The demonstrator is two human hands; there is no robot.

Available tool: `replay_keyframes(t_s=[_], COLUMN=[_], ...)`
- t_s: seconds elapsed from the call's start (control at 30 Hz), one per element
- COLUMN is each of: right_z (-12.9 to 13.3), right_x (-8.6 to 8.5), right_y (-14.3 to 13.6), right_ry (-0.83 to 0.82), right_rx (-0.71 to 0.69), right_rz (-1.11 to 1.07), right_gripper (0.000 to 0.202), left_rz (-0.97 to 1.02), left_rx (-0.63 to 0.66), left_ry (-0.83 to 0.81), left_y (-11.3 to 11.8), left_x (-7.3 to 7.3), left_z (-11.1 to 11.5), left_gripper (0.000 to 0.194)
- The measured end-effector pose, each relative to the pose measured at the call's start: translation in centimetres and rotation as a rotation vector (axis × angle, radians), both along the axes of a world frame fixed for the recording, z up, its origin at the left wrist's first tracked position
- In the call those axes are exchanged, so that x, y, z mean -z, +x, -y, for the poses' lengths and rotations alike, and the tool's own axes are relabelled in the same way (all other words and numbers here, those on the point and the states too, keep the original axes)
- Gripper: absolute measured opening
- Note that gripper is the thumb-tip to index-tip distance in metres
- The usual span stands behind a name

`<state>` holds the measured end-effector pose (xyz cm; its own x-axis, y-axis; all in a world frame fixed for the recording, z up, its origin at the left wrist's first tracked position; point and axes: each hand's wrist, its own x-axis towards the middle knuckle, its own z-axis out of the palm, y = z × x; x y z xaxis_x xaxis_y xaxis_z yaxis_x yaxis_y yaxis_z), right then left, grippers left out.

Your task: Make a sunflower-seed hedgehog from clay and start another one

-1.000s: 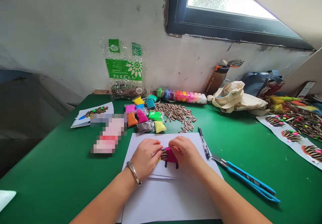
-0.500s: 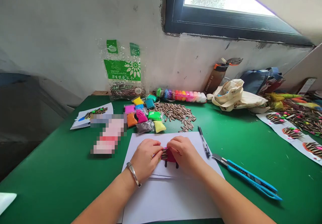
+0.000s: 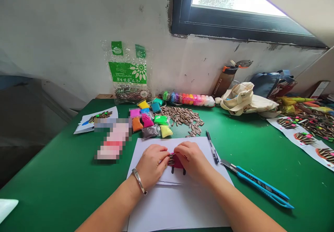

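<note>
A dark pink clay figure [image 3: 179,163] with two black legs lies on white paper [image 3: 153,204]. Striped sunflower seeds [image 3: 171,160] are set into its left part. My left hand [image 3: 154,160], with a silver bracelet at the wrist, bends round the figure's left side, thumb and fingers closed at the seeds. From the right, my right hand [image 3: 192,158] covers part of the clay, fingers pinched at its upper edge. Whatever sits between the fingertips of either hand is hidden.
Behind the paper are clay packets [image 3: 148,120] and loose sunflower seeds [image 3: 184,116]. A pen [image 3: 212,146] and a blue utility knife [image 3: 261,184] lie right of my hands. A seed bag [image 3: 129,75] leans on the wall. Seed-covered figures [image 3: 304,138] line the right side.
My hands stay at the clay figure with almost no movement. The whole view has shifted very slightly.
</note>
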<state>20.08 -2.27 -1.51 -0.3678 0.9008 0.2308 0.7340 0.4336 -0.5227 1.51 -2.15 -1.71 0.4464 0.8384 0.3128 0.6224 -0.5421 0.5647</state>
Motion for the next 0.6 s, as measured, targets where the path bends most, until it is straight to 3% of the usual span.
replay_keyframes(t_s=[0.6], right_z=[-0.27], right_x=[0.64], right_y=[-0.42], right_ry=[0.024], right_rx=[0.047], right_rz=[0.040], right_gripper=[0.020], left_rz=[-0.042], left_rx=[0.034], left_ry=[0.044], left_y=[0.02], left_x=[-0.16], left_z=[0.07], left_gripper=[0.024])
